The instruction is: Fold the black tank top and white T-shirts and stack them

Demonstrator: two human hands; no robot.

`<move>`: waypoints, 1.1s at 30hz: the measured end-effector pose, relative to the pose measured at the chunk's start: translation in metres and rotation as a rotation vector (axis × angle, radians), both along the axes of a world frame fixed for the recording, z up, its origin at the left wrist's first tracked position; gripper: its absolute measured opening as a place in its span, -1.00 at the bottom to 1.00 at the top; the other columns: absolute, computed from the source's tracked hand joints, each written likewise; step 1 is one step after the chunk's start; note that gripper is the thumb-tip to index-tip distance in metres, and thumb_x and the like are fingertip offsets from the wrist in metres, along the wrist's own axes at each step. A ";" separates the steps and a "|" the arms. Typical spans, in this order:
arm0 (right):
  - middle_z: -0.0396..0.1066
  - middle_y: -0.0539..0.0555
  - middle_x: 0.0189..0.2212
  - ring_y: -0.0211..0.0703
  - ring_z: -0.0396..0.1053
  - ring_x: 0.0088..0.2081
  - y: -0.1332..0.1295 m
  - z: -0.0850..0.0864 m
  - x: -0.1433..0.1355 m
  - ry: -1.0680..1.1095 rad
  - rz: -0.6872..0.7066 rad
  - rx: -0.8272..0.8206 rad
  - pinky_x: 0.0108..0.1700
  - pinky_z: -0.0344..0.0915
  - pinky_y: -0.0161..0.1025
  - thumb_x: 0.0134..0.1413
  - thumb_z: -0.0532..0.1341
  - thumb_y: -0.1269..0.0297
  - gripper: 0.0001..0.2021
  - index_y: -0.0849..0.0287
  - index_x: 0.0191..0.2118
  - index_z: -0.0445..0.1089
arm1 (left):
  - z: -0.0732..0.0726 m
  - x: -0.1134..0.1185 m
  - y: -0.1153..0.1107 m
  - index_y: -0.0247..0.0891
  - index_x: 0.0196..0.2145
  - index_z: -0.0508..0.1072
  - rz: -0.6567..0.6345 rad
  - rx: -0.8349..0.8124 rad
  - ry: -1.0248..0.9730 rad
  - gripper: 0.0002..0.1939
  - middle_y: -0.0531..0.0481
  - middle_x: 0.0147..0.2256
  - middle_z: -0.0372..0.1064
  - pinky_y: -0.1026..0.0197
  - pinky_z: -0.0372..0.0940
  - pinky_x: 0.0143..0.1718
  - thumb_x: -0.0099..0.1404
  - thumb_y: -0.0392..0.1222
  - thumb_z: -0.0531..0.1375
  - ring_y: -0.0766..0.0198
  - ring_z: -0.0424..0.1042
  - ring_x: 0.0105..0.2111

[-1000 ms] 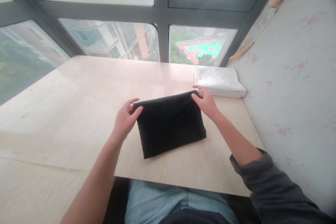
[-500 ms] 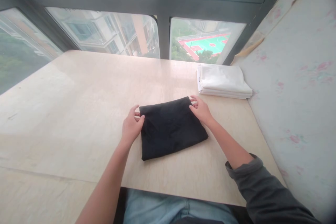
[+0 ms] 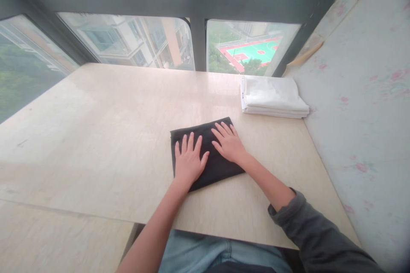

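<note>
A folded black cloth (image 3: 209,172) lies flat on the pale tabletop, slightly turned, its far edge and corners showing. My left hand (image 3: 189,158) rests palm down on its left half, fingers spread toward the window. On the right half, my right hand (image 3: 226,140) also lies flat with its fingers apart, pointing to the far left. Neither hand grips the fabric. Both palms and forearms cover part of the cloth's near and right sides.
A stack of folded white cloth (image 3: 272,96) sits at the back right, close to the flower-patterned wall (image 3: 361,136). Grey window frames (image 3: 199,47) border the table's far edge. At the lower left a seam crosses the tabletop (image 3: 80,158).
Both hands have let go of the cloth's left and right edges and moved inward onto its top, fingers now spread flat. The cloth has stayed in about the same place.
</note>
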State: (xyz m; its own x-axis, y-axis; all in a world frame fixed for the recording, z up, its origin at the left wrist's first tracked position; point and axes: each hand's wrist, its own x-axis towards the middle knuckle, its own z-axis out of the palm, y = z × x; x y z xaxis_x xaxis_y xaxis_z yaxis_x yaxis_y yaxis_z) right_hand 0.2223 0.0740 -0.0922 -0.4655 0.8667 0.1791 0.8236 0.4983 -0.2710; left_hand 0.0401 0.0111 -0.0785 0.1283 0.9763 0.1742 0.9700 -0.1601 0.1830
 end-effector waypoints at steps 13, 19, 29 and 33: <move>-0.09 0.16 0.43 0.14 -0.17 0.43 -0.013 -0.011 0.006 -0.040 -0.092 -0.011 0.39 -0.14 0.22 0.36 -0.02 -0.02 -0.41 0.16 0.37 0.14 | -0.013 -0.011 -0.015 -0.36 0.37 0.10 0.237 0.004 -0.001 -0.20 -0.43 0.42 -0.27 -0.26 -0.08 0.33 0.37 0.24 0.04 -0.26 -0.14 0.40; -0.05 0.15 0.42 0.17 -0.14 0.43 -0.031 -0.014 0.014 -0.022 -0.124 0.010 0.36 -0.09 0.25 0.35 -0.01 -0.01 -0.42 0.13 0.36 0.15 | -0.013 -0.008 -0.024 -0.37 0.37 0.11 0.190 -0.010 0.030 -0.19 -0.48 0.41 -0.25 -0.28 -0.08 0.32 0.37 0.24 0.05 -0.27 -0.12 0.39; 0.01 0.17 0.40 0.18 -0.08 0.41 -0.106 -0.015 0.061 -0.005 -0.217 0.055 0.33 -0.01 0.25 0.35 0.03 0.05 -0.45 0.14 0.35 0.15 | -0.010 0.030 -0.070 -0.29 0.36 0.14 0.065 -0.051 -0.026 -0.26 -0.41 0.42 -0.25 -0.32 -0.08 0.31 0.37 0.16 0.09 -0.23 -0.13 0.40; 0.13 0.21 0.34 0.15 0.03 0.37 -0.122 -0.015 0.080 0.071 -0.264 0.121 0.32 0.07 0.20 0.35 0.04 0.10 -0.51 0.19 0.29 0.23 | -0.004 0.039 -0.073 -0.23 0.32 0.19 0.049 -0.093 -0.129 -0.38 -0.32 0.41 -0.13 -0.30 -0.02 0.31 0.38 0.03 0.10 -0.16 -0.04 0.38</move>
State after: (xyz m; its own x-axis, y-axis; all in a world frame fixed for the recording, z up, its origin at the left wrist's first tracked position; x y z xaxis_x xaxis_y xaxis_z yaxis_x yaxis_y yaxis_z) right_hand 0.3022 -0.0476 -0.1069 -0.2091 0.9265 0.3128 0.9103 0.3013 -0.2838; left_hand 0.0788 -0.0619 -0.0822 0.0623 0.9936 0.0944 0.9437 -0.0894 0.3184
